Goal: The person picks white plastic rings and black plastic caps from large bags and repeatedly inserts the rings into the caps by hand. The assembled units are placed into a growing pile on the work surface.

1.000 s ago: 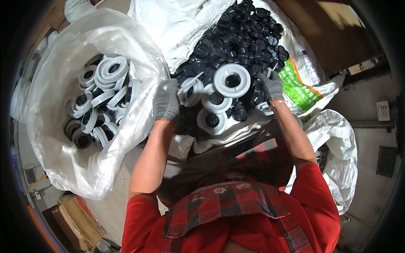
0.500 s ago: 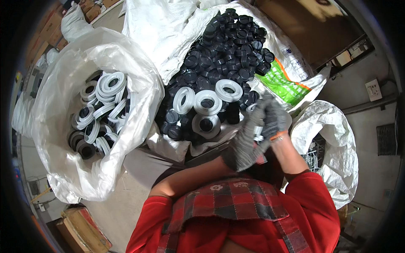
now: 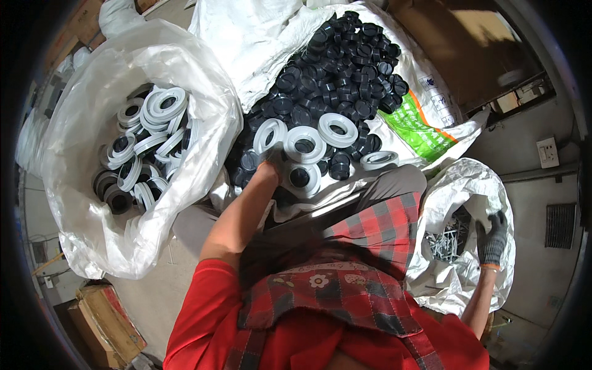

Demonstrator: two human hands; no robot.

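My left hand [image 3: 272, 165], in a grey glove, reaches into a heap of black caps [image 3: 336, 74] and white rings [image 3: 303, 145] on an opened sack. Its fingers lie against the nearest white rings and are partly hidden by them. My right hand [image 3: 493, 237], also gloved, is far to the right inside the mouth of a white woven sack [image 3: 459, 185]. Its fingers are spread by a pile of small grey metal pieces [image 3: 445, 242], and it holds nothing that I can see.
A large clear plastic bag [image 3: 92, 203] at the left holds several white-and-black rings [image 3: 148, 142]. A green-printed sack [image 3: 419, 132] lies under the cap heap. Cardboard boxes [image 3: 102, 314] stand at the lower left. A wall with a socket [image 3: 547, 153] is at the right.
Both hands were together at my lap half a second ago. Now the left has gone up to the white rings and the right has swung out into the right-hand sack.
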